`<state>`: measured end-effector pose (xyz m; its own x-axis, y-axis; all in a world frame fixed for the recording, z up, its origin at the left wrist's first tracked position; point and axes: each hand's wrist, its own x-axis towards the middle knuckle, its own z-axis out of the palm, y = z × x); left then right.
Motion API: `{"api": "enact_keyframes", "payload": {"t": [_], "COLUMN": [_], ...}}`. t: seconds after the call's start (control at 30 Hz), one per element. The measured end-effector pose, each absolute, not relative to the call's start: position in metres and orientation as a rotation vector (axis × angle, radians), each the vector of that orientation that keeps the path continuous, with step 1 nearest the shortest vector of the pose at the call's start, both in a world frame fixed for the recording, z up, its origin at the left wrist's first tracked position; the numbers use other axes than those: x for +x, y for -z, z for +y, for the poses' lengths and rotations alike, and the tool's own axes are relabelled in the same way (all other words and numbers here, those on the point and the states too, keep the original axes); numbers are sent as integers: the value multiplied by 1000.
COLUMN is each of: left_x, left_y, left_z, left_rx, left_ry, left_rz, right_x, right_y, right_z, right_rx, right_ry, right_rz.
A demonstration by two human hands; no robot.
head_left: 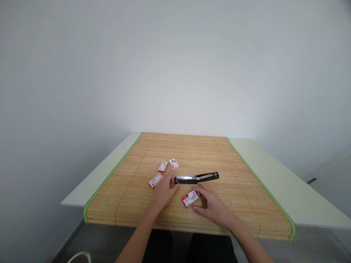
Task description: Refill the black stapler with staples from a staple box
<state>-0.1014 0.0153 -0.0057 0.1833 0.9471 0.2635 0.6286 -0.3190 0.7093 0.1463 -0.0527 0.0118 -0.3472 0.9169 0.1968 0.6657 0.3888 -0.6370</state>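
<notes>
A black stapler [189, 179] lies unfolded on the bamboo mat, its metal staple channel exposed and its top arm swung out to the right. My left hand [163, 190] has thumb and fingers closed about the stapler's left end. In front of the stapler is a red-and-white staple box [189, 198], flat on the mat. Just right of that box, my right hand [213, 206] rests with fingers and thumb apart; the fingertips are at the box's upper right edge, and whether they touch it I cannot tell.
Left of the stapler lie two more red-and-white boxes, one [155, 180] beside my left hand and one [162, 167] farther back. A small white box [173, 164] stands near them. The green-edged bamboo mat [192, 146] covers the middle of a white table [285, 182] against a wall.
</notes>
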Motion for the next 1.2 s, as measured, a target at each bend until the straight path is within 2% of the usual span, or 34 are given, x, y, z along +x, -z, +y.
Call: {"api": "enact_keyframes", "payload": {"t": [0.13,0.27,0.47,0.77,0.97,1.2], "left_x": [-108,-112,-110,-108,-106,-107], "left_y": [5,-4,-13,-12,-10,-9], "left_z": [-8,-26,-25,-21,-19,-19], "left_rx": [1918,2111,2239,2211,2216,2220], "left_ry": [-983,-824,-719,-701,-725,-739], "left_rz": [1442,1262,1244,1271,1265,1238], "right_x": [150,142,146,156,157,155], "right_y": [-14,-9,-5,6,-3,-15], "right_z": [-54,-55,-56,-56,-52,-48], "right_rx": [-1328,-1348,-1348,-1340,-1320,-1353], "right_ry": [-597,-529,-511,-529,-627,-596], "right_rz": [-2082,-2056,-2023,-2026,-2043,-2067]}}
